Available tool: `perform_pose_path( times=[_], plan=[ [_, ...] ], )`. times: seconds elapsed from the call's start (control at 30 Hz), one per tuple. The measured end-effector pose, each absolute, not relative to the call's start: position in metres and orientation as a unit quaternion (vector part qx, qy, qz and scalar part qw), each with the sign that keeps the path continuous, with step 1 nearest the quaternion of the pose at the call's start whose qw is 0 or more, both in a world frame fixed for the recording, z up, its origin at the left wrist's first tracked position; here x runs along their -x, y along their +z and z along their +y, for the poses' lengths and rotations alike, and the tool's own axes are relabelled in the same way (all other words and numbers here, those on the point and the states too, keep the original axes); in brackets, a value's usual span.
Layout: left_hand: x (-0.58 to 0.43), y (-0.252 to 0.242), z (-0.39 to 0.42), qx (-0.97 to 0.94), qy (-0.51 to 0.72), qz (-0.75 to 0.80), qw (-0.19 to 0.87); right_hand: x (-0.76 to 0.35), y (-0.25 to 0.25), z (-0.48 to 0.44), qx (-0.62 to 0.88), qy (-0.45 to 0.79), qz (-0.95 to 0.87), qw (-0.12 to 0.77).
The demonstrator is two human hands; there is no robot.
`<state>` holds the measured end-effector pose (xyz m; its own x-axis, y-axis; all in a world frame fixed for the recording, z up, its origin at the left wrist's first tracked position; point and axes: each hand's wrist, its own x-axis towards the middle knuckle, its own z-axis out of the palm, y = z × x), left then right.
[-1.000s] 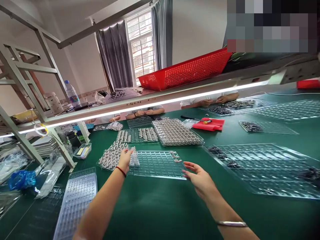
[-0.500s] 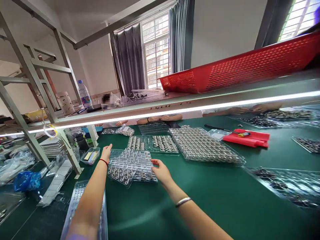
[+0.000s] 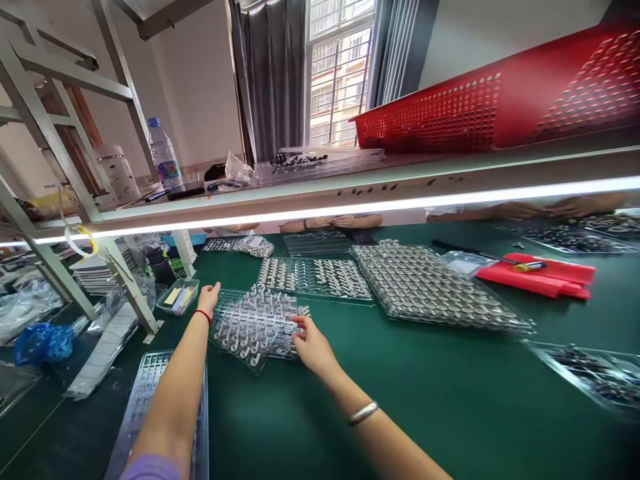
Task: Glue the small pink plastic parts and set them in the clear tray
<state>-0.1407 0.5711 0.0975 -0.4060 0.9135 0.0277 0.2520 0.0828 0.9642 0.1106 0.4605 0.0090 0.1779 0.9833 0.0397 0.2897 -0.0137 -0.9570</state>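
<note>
A clear plastic tray (image 3: 253,327) filled with rows of small pale metal parts lies at an angle over another filled tray on the green table. My left hand (image 3: 208,299) has its fingers closed at the tray's upper left corner. On the right edge, my right hand (image 3: 311,341) pinches the trays between thumb and fingers. Behind them lies a flat tray (image 3: 315,277) of pale parts, and to its right a large stack of filled trays (image 3: 430,287). Under my left forearm are long clear trays (image 3: 150,380).
A small box (image 3: 179,297) stands beside the shelf post at the left. Red pouches (image 3: 540,275) with a screwdriver lie at the right. A lit shelf (image 3: 300,190) holding a red basket (image 3: 430,113) crosses above. Other people's hands (image 3: 325,221) work beyond it.
The view has shifted, with the shelf and basket appearing closer. Both hands stay at the tray edges, and the upper tray has turned slightly against the one below.
</note>
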Motion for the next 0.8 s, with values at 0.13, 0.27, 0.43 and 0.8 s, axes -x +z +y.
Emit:
perform_pose_path(
  times=[0.13,0.27,0.43,0.8],
  plan=[
    [0.15,0.109,0.559,-0.445,0.485,0.687,0.308,-0.118,0.015,0.45,0.613,0.359,-0.518,0.477],
    [0.177,0.129,0.526,-0.471,0.472,0.684,0.296,-0.13,0.025,0.427,0.598,0.335,-0.509,0.52],
    [0.243,0.146,0.438,-0.494,0.433,0.7,0.278,-0.133,0.018,0.365,0.565,0.337,-0.51,0.553],
    [0.308,0.097,0.219,-0.454,0.259,0.818,0.238,-0.105,-0.049,0.223,0.494,0.419,-0.614,0.451]
  ],
)
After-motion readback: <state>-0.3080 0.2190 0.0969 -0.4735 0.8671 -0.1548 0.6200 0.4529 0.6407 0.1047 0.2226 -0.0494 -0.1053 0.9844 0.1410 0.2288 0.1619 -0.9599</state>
